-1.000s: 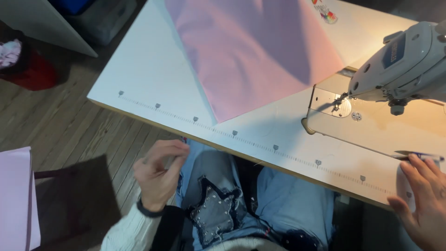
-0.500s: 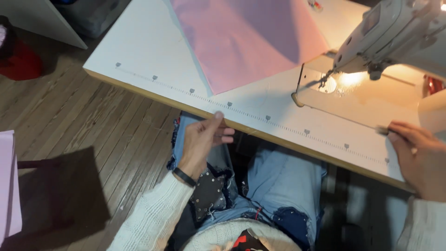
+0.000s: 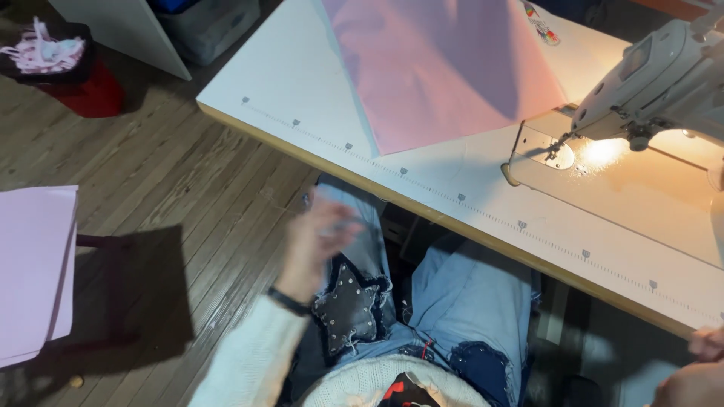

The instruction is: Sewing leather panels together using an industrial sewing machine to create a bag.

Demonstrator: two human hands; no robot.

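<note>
Risk: my left hand (image 3: 320,241), blurred and empty over my knee, is off the pink fabric sheet (image 3: 445,68). It could slide along the white sewing table's (image 3: 302,90) front edge. My right hand (image 3: 697,373) is cropped, so I cannot tell its grip.

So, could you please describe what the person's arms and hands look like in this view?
The left hand is bare and motion-blurred, with a dark band at the wrist and a cream knitted sleeve covering the arm. Only the edge of the right hand shows at the lower right corner, also bare; its sleeve is out of view.

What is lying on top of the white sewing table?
On the white table lie a pink fabric sheet and a sewing machine. The surface beneath the fabric is hidden.
</note>
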